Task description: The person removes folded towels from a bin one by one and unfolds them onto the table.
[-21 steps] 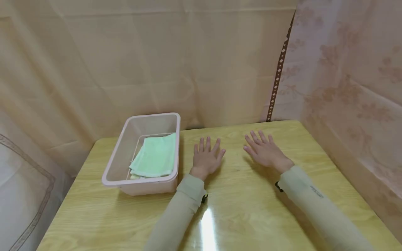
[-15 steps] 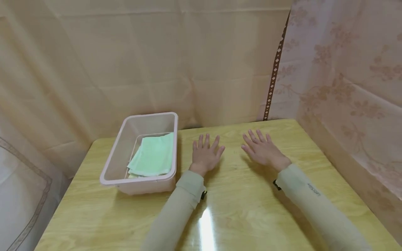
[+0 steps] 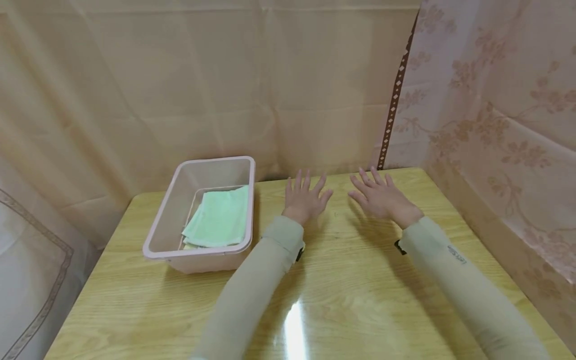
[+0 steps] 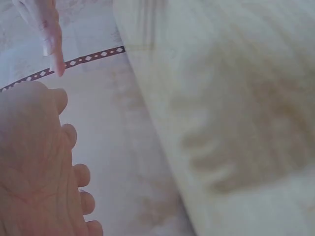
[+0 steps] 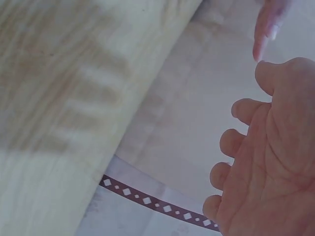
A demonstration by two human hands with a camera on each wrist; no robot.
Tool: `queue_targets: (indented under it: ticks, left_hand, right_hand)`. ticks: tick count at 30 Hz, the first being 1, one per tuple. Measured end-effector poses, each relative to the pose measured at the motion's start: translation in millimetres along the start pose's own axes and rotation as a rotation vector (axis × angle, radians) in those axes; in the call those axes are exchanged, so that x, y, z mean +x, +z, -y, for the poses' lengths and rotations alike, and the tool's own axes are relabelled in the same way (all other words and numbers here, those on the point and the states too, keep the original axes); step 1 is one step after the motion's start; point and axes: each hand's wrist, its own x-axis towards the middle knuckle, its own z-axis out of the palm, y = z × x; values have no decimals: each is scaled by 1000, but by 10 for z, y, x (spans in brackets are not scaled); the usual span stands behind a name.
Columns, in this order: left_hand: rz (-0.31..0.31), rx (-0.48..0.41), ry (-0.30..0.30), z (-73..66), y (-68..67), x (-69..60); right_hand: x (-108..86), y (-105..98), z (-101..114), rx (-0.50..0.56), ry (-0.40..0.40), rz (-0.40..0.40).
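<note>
Logged left hand (image 3: pixel 303 202) palm down above the wooden table (image 3: pixel 351 280), with fingers straight and spread and thumb angled inward. Logged right hand (image 3: pixel 382 200) in like pose, with fingers also apart, well to the right of the left. Found plastic basin (image 3: pixel 202 263) on table just left of the left hand, with a gap between; well apart from the right hand. Found green cloth (image 3: pixel 220 217) folded in bottom of basin, toward the side nearer the left hand. In wrist views, saw palms and fingertips, plus blurred shadows on tabletop. Noted pale sleeves (image 3: pixel 252 285) with dark straps (image 3: pixel 399 247) at wrists. Behind table, noted beige curtain (image 3: pixel 180 75), with diamond-patterned strip (image 3: pixel 392 107) and floral fabric (image 3: pixel 495 100) to the right.
</note>
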Motion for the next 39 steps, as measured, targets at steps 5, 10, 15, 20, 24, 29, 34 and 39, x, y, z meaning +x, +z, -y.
queue_targets:
  ticks: [5, 10, 15, 20, 24, 29, 34, 39]
  left_hand:
    - [23, 56, 20, 29, -254, 58]
    - [71, -10, 33, 156, -507, 53]
    - [97, -110, 64, 347, -792, -20]
    - [135, -200, 94, 609, -1024, -109]
    - [145, -270, 119, 821, -1131, -158]
    - [127, -367, 142, 1109, -1196, -225]
    - [130, -514, 121, 1470, -1189, -309]
    - [105, -685, 83, 1800, -1158, -390]
  right_hand:
    - [33, -109, 29, -10, -12, 2]
    - [73, -183, 83, 17, -28, 16]
    - [123, -289, 160, 28, -48, -6]
    - [165, -379, 267, 111, -76, 10]
    - [192, -390, 350, 112, -92, 9]
    - [216, -384, 483, 152, -131, -42]
    - [200, -410, 740, 363, -240, -88]
    - [192, -377, 973, 611, -330, -88]
